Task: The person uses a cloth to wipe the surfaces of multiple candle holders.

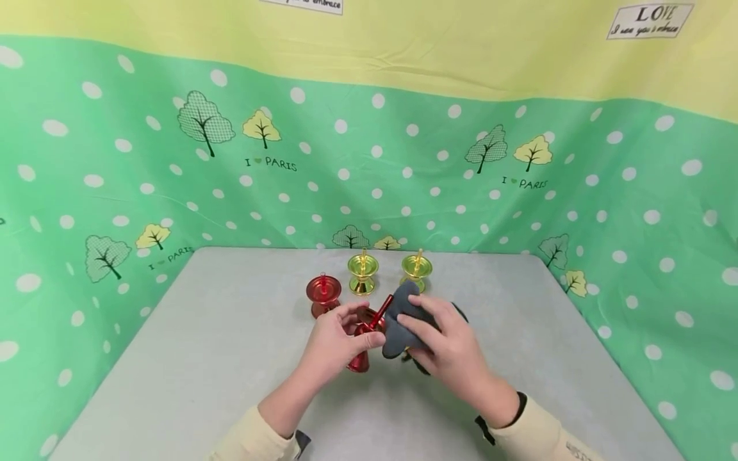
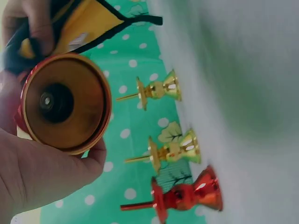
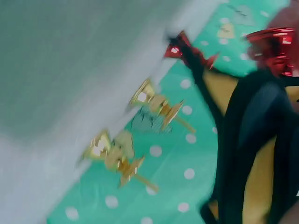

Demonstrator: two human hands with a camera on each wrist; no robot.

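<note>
My left hand (image 1: 337, 342) grips a red metal candle holder (image 1: 359, 362) with a spike, tilted above the table. In the left wrist view the hollow underside of its base (image 2: 88, 114) faces the camera. My right hand (image 1: 455, 346) holds a dark grey cloth (image 1: 403, 326) against or close beside the holder's spike and dish; contact cannot be told. Yellow fabric and black edging show on the cloth (image 3: 254, 186) in the right wrist view. Another red candle holder (image 1: 323, 291) stands upright just beyond my left hand.
Two gold candle holders, a left one (image 1: 362, 267) and a right one (image 1: 416, 266), stand upright near the back edge of the grey table (image 1: 230, 358). A green and yellow printed curtain (image 1: 375, 153) hangs behind and along both sides.
</note>
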